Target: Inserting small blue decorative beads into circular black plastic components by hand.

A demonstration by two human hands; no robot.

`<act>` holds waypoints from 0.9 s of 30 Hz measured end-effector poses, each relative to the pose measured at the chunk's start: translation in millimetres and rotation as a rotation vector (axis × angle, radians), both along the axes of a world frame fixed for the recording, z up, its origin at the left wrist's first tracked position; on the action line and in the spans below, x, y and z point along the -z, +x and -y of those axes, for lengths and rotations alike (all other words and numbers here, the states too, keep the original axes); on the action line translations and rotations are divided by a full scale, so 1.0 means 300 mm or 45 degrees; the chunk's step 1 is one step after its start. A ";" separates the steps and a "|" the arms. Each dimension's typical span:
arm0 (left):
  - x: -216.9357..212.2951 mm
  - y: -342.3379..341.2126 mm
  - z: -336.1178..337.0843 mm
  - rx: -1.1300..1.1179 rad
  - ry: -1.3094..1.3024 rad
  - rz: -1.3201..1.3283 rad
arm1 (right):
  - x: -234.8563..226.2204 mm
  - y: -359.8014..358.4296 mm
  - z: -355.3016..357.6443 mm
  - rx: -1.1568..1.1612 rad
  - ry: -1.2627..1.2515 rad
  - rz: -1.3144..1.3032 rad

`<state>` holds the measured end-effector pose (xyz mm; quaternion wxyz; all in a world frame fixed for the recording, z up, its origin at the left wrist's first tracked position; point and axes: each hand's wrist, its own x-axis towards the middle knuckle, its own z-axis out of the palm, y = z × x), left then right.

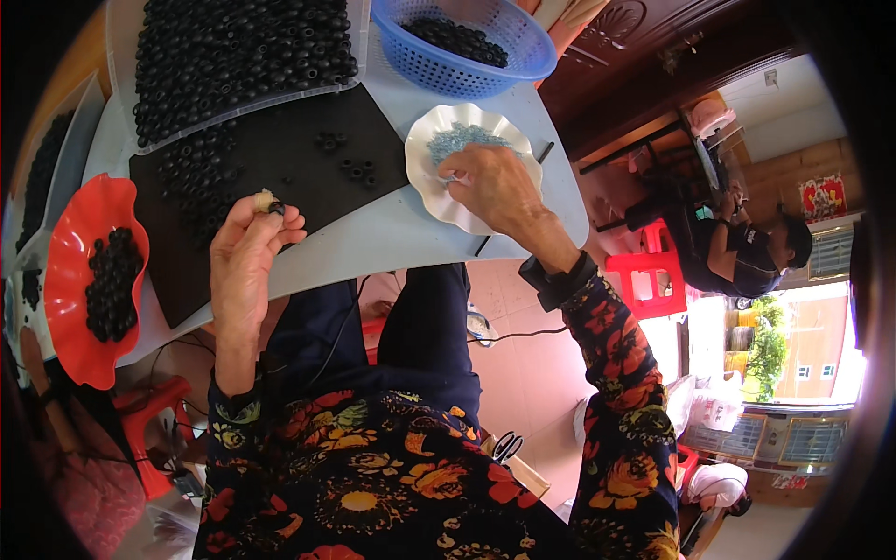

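Observation:
Over the near edge of the black mat (373, 140), my left hand (245, 266) pinches a small black ring-shaped piece (276, 208) between thumb and fingers. A pale cover wraps one of its fingertips. My right hand (499, 191) reaches into a white scalloped plate (422, 191), its fingers closed together above the small translucent bluish pieces (467, 133) there. Whatever those fingertips grip is too small to make out. Loose black ring-shaped pieces (196, 173) lie heaped on the mat's left part, with a few small groups of them (357, 171) nearer the plate.
Behind the mat stands a clear bin (252, 111) full of black pieces. A blue perforated basket (439, 79) holds more at the back right. On the left sits a red wavy dish (70, 308) of black pieces. Other people (747, 247) sit at right, near a red stool (651, 275).

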<state>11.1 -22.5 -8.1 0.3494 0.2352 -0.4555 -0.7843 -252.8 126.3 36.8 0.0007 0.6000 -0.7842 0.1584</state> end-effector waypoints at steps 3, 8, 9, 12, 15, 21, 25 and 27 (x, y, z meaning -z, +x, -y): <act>0.001 -0.001 0.000 -0.011 0.017 0.024 | -0.003 0.005 0.005 0.025 0.034 -0.009; -0.007 0.001 -0.003 -0.021 0.032 0.020 | -0.004 0.026 0.012 -0.045 -0.026 -0.170; -0.012 0.000 -0.006 -0.024 0.052 0.020 | -0.009 0.032 0.017 -0.021 -0.090 -0.125; -0.008 -0.012 -0.008 -0.025 0.048 0.003 | -0.047 0.079 0.049 0.060 -0.164 0.136; 0.004 0.004 0.001 -0.030 0.075 -0.031 | -0.101 0.175 0.120 0.089 -0.185 0.514; -0.014 0.011 -0.005 0.018 0.120 -0.028 | -0.026 0.314 0.264 -0.055 -0.245 1.173; -0.015 0.007 -0.007 0.017 0.142 -0.020 | 0.020 0.345 0.341 -0.038 -0.301 1.161; -0.020 0.008 -0.007 0.005 0.160 -0.010 | 0.029 0.341 0.372 -0.058 -0.312 1.110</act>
